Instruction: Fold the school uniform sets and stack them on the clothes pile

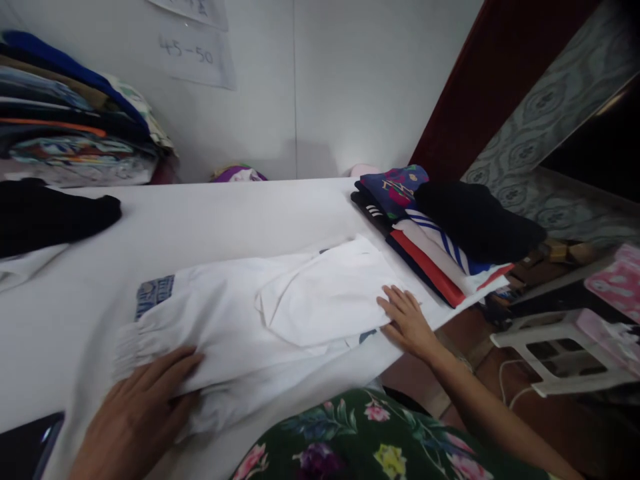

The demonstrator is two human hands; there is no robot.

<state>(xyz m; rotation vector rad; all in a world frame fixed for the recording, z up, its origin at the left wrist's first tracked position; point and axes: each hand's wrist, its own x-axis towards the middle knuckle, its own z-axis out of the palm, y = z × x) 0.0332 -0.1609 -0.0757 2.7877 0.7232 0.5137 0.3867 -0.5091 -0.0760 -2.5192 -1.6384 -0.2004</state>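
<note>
A white garment (225, 313) with a gathered elastic waistband lies folded on the white table, one white flap turned over onto its middle. A patch of blue, denim-like cloth (155, 293) shows at its upper left edge. My left hand (145, 407) rests on the garment by the gathered waistband, its fingers stretched and slightly bent, the thumb partly hidden. At the other end, my right hand (407, 321) lies flat with fingers spread on the folded flap's right edge.
Folded clothes (430, 233) are piled at the table's right end. A black garment (55, 217) lies at the left, below a tall clothes stack (75, 120). A dark flat device (30, 443) sits at the lower left. A white plastic stool (560, 347) stands to the right.
</note>
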